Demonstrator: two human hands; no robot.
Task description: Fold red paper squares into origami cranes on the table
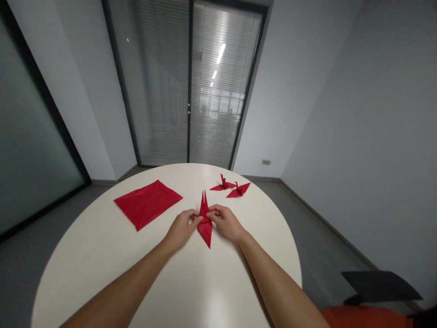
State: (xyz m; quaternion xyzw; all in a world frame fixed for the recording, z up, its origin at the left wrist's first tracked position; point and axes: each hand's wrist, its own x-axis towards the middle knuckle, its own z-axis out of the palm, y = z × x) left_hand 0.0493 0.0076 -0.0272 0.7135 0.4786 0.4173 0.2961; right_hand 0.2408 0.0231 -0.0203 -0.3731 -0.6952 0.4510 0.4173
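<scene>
A slim, kite-shaped piece of folded red paper (205, 231) is lying between the person's two hands, over the middle of a round, cream-white bench (177, 291). Its long axis is running almost straight away from the person, leaning slightly left at the far end; two narrow prongs are pointing away, while a single broader tip is pointing back toward the body. The left hand (180, 230) is pinching the left edge and the right hand (227, 223) the right edge, both near the crossways crease at mid-length, so the hands are facing each other across the axis and neither is nearer. Each thumb is resting on the upper face; the fingertips underneath are hiding from view. A flat, creased sheet of red paper (148, 205) is lying beyond the left hand, off to the left. Beyond the right hand, a small red paper bird (239, 190) is sitting just beside a second red paper bird (223, 184).
</scene>
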